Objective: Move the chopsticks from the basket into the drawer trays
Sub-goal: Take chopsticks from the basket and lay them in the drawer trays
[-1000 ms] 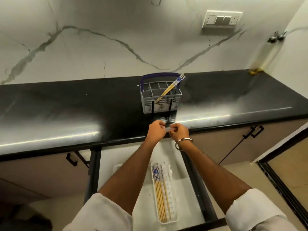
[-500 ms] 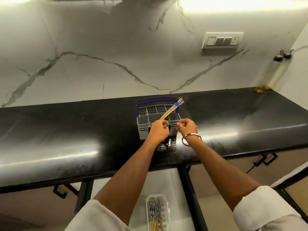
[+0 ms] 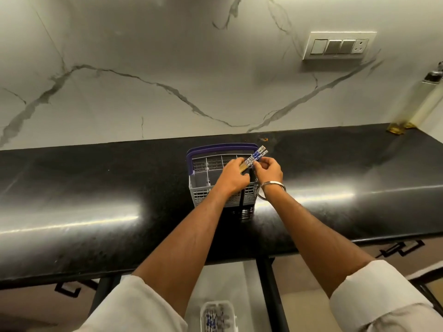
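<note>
Pickup step: my left hand (image 3: 233, 176) and right hand (image 3: 268, 170) pinch the chopsticks (image 3: 255, 158) over the basket (image 3: 199, 188), frame centre. Next: lift clear, carry to the tray (image 3: 203, 312), bottom centre.

on the black countertop (image 3: 96, 188) stands a white cutlery basket (image 3: 203, 188) with a purple handle (image 3: 215, 147), and both hands are over it. the left hand (image 3: 233, 177) grips a pair of chopsticks (image 3: 256, 156) with blue pattern on the upper ends, which lean to the right over the basket rim, and the right hand (image 3: 268, 171) pinches the same pair just beside; a metal bangle (image 3: 273, 185) is on the right wrist. at the bottom edge, a white tray (image 3: 229, 307) in the open drawer holds more chopsticks.
</note>
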